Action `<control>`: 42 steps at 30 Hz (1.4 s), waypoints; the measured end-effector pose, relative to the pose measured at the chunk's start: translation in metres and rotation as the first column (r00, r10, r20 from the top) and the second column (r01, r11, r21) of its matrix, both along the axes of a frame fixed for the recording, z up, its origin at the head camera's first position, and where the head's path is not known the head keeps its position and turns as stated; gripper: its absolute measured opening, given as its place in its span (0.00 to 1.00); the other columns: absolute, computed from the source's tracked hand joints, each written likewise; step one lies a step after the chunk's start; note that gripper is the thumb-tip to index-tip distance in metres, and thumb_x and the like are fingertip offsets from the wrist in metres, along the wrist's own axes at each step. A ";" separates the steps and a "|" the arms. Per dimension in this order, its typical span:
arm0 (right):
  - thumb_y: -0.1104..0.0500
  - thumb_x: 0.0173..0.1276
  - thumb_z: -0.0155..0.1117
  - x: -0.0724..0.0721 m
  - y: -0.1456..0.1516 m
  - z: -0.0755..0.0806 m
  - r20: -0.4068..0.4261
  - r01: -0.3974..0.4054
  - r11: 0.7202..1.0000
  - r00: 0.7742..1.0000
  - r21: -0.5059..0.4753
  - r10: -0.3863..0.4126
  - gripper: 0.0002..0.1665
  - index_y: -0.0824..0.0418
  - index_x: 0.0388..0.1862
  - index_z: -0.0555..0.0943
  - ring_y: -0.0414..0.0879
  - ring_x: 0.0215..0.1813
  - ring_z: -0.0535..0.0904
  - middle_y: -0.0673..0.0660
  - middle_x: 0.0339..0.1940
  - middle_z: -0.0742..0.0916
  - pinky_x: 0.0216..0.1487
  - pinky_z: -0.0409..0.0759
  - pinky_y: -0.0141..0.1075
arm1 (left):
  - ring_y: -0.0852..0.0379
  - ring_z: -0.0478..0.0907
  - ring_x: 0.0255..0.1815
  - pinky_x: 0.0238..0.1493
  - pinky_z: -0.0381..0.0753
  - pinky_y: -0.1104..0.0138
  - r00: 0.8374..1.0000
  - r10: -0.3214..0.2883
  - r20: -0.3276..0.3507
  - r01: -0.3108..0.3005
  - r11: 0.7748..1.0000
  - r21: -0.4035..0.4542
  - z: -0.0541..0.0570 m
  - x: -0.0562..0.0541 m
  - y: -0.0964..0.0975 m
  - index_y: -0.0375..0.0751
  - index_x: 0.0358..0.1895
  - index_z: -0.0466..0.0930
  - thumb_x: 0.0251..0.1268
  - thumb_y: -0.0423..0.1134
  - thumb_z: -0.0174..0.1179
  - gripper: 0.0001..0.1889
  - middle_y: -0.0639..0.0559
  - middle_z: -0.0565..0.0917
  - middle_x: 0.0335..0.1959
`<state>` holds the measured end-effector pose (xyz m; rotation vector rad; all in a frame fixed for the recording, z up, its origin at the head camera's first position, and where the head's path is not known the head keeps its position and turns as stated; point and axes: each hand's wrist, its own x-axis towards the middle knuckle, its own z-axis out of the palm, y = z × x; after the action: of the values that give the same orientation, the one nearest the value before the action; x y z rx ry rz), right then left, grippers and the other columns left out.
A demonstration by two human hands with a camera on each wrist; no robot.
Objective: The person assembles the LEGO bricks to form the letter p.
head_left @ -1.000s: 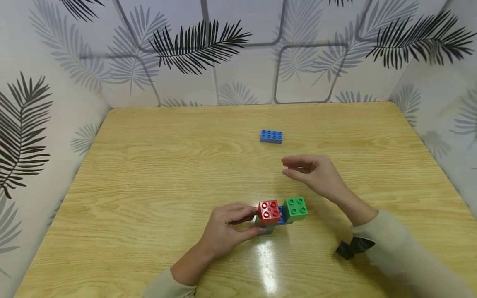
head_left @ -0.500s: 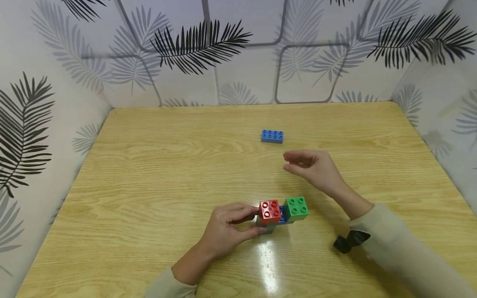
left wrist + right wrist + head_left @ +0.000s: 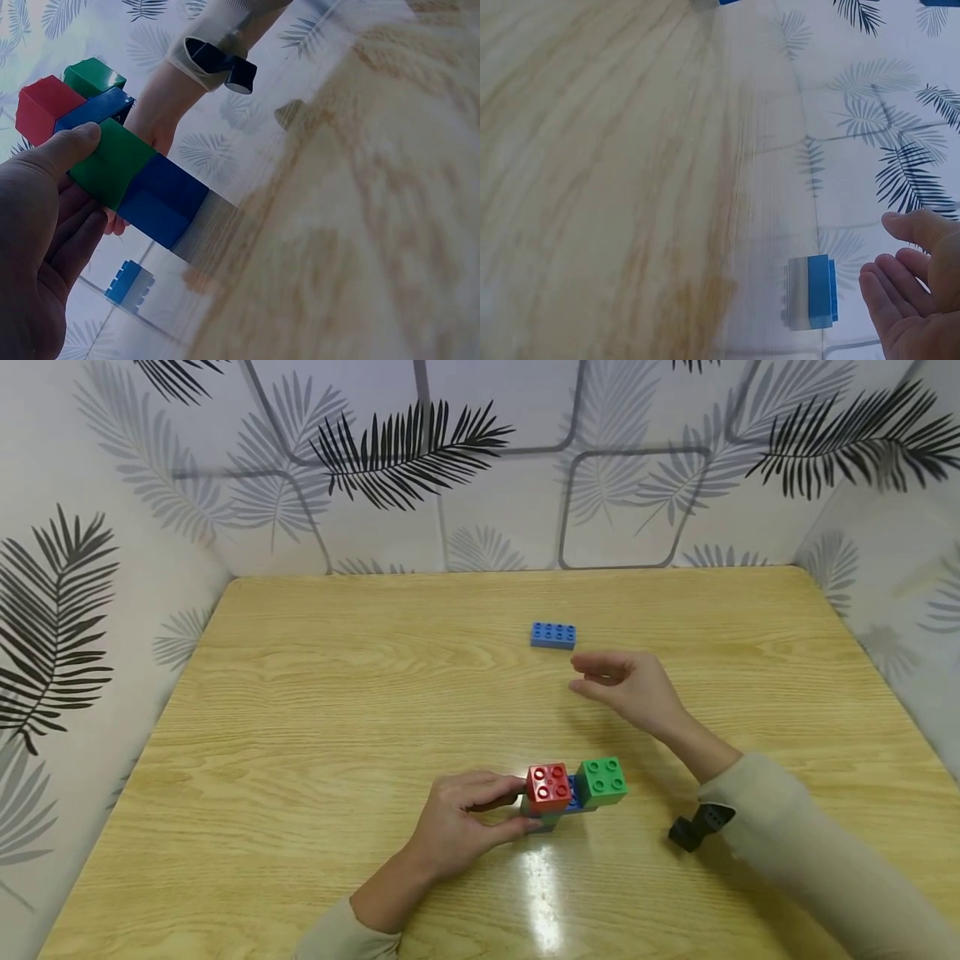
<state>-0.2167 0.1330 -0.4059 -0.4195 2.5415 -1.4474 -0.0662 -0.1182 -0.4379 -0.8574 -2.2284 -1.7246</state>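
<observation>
My left hand [image 3: 468, 822] pinches a small tower of toy building bricks at the front middle of the table, thumb on one side and fingers on the other. In the left wrist view a blue brick [image 3: 165, 199] is at the bottom, a green brick [image 3: 116, 161] above it under the thumb, then a blue brick [image 3: 96, 109] set across. On top of that stand a red brick [image 3: 549, 787] and a green brick [image 3: 602, 780]. My right hand [image 3: 633, 689] holds nothing; its thumb and fingers are apart. Just beyond its fingertips lies a loose blue eight-stud brick [image 3: 552, 636].
The wooden table [image 3: 337, 693] is enclosed by walls with a leaf pattern [image 3: 480, 493] behind and at both sides. A black wrist camera [image 3: 701, 825] hangs under the right sleeve, close over the tabletop.
My right hand has moved forward across the table, closer to the loose blue brick. The left hand stays on the tower, and the head view has shifted slightly.
</observation>
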 end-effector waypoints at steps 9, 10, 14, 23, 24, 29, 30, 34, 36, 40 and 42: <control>0.52 0.66 0.72 -0.012 -0.002 -0.004 0.006 0.020 0.999 1.000 0.027 -0.020 0.27 0.65 0.59 0.82 0.54 0.58 0.84 0.62 0.59 0.86 0.53 0.87 0.28 | 0.53 0.89 0.43 0.46 0.90 0.70 1.000 0.001 -0.029 -0.001 1.000 -0.007 -0.002 -0.001 -0.001 0.31 0.47 0.87 0.53 0.30 0.75 0.17 0.42 0.90 0.43; 0.52 0.66 0.72 -0.014 -0.002 -0.005 0.005 0.021 0.999 1.000 0.037 -0.021 0.27 0.65 0.59 0.82 0.54 0.58 0.84 0.62 0.59 0.86 0.54 0.87 0.30 | 0.53 0.89 0.43 0.46 0.90 0.70 0.999 0.001 -0.036 -0.001 1.000 -0.008 -0.002 -0.001 -0.001 0.31 0.47 0.87 0.53 0.30 0.75 0.17 0.42 0.90 0.43; 0.51 0.67 0.71 -0.020 -0.002 -0.007 0.004 0.030 0.996 1.000 0.084 -0.030 0.27 0.64 0.59 0.82 0.54 0.58 0.84 0.61 0.60 0.86 0.57 0.87 0.39 | 0.52 0.89 0.43 0.45 0.90 0.70 0.999 -0.001 -0.053 0.000 1.000 -0.006 -0.003 -0.002 -0.001 0.31 0.47 0.87 0.52 0.29 0.76 0.17 0.42 0.90 0.43; 0.52 0.67 0.72 -0.031 -0.001 -0.010 0.016 0.040 0.994 0.999 0.098 -0.041 0.27 0.65 0.60 0.81 0.55 0.60 0.83 0.62 0.60 0.85 0.60 0.86 0.42 | 0.51 0.89 0.42 0.44 0.90 0.70 0.997 0.003 -0.075 -0.003 1.000 -0.005 -0.007 -0.004 -0.001 0.30 0.46 0.87 0.49 0.28 0.77 0.18 0.41 0.90 0.42; 0.52 0.67 0.72 -0.031 -0.001 -0.010 0.022 0.038 0.995 0.999 0.097 -0.041 0.27 0.65 0.60 0.81 0.55 0.60 0.83 0.62 0.61 0.85 0.61 0.85 0.42 | 0.51 0.89 0.42 0.44 0.90 0.70 0.997 0.004 -0.075 -0.004 1.000 -0.006 -0.008 -0.004 -0.001 0.30 0.46 0.87 0.49 0.28 0.77 0.18 0.41 0.90 0.42; 0.53 0.66 0.72 -0.035 -0.002 -0.013 0.033 0.037 0.994 0.999 0.099 -0.041 0.27 0.65 0.61 0.80 0.55 0.60 0.83 0.62 0.61 0.85 0.61 0.85 0.42 | 0.50 0.89 0.41 0.44 0.90 0.70 0.998 0.004 -0.069 -0.004 1.000 -0.008 -0.008 -0.003 -0.002 0.30 0.45 0.87 0.48 0.28 0.77 0.18 0.41 0.90 0.41; 0.53 0.66 0.72 -0.036 -0.002 -0.013 0.035 0.041 0.994 0.998 0.102 -0.045 0.27 0.65 0.61 0.80 0.55 0.60 0.83 0.62 0.61 0.85 0.61 0.85 0.43 | 0.51 0.89 0.41 0.44 0.90 0.70 0.998 0.004 -0.067 -0.004 1.000 -0.009 -0.008 -0.003 -0.002 0.30 0.45 0.87 0.48 0.28 0.77 0.18 0.41 0.90 0.41; 0.53 0.67 0.71 -0.041 -0.002 -0.013 0.048 0.069 0.993 0.996 0.095 -0.074 0.27 0.64 0.61 0.80 0.55 0.61 0.82 0.62 0.62 0.84 0.63 0.84 0.44 | 0.51 0.89 0.41 0.44 0.90 0.71 0.998 0.005 -0.055 -0.006 1.000 -0.014 -0.008 -0.002 -0.003 0.30 0.45 0.87 0.48 0.28 0.77 0.18 0.41 0.90 0.41; 0.53 0.67 0.71 -0.044 -0.003 -0.012 0.055 0.082 0.993 0.995 0.090 -0.088 0.27 0.64 0.62 0.80 0.56 0.62 0.82 0.62 0.63 0.84 0.65 0.83 0.46 | 0.51 0.89 0.41 0.44 0.90 0.71 0.999 0.004 -0.052 -0.004 1.000 -0.013 -0.008 -0.002 -0.003 0.30 0.45 0.86 0.48 0.28 0.77 0.18 0.41 0.90 0.41; 0.53 0.67 0.71 -0.049 -0.002 -0.012 0.050 0.095 0.992 0.994 0.086 -0.100 0.28 0.64 0.63 0.79 0.57 0.63 0.81 0.62 0.64 0.83 0.65 0.82 0.47 | 0.51 0.89 0.42 0.44 0.90 0.71 0.998 -0.002 -0.058 0.001 1.000 -0.010 -0.007 -0.003 -0.003 0.30 0.45 0.86 0.49 0.28 0.77 0.18 0.41 0.90 0.41; 0.54 0.66 0.72 -0.051 -0.002 -0.013 0.040 0.097 0.992 0.994 0.079 -0.100 0.29 0.64 0.63 0.79 0.57 0.63 0.81 0.63 0.64 0.82 0.65 0.83 0.47 | 0.50 0.89 0.42 0.45 0.90 0.71 0.998 -0.008 -0.060 0.008 1.000 -0.009 -0.007 -0.004 -0.002 0.30 0.45 0.86 0.49 0.28 0.77 0.17 0.41 0.90 0.41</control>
<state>-0.2681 0.1314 -0.4191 -0.2507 2.6060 -1.3686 -0.0698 -0.1206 -0.4450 -0.9088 -2.1989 -1.6711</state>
